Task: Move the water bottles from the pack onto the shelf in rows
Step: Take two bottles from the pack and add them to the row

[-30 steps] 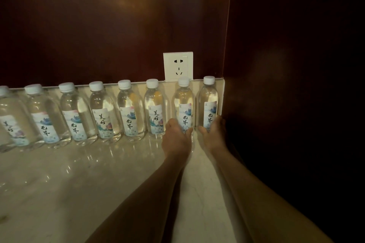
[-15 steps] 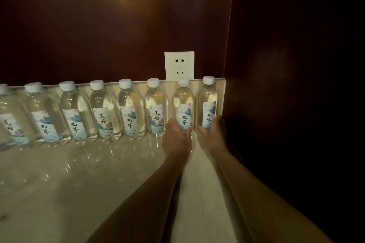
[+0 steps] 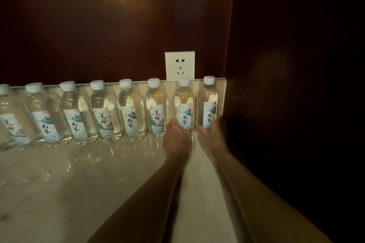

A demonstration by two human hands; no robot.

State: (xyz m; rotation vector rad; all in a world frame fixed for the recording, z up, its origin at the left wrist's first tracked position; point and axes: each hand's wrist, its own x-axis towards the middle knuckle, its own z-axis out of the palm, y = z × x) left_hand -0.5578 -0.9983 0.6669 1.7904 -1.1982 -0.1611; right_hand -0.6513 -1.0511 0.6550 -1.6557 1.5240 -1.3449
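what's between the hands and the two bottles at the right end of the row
Nothing visible. The left hand already grips the second bottle from the right, and the right hand grips the end bottle beside the dark side panel.

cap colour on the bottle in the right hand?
White, on the rightmost bottle that the right hand grips; head view.

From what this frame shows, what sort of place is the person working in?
Likely an indoor hotel room or home bar nook: a polished marble shelf, dark glossy wood panelling with a wall socket, and a row of water bottles that both hands are setting down.
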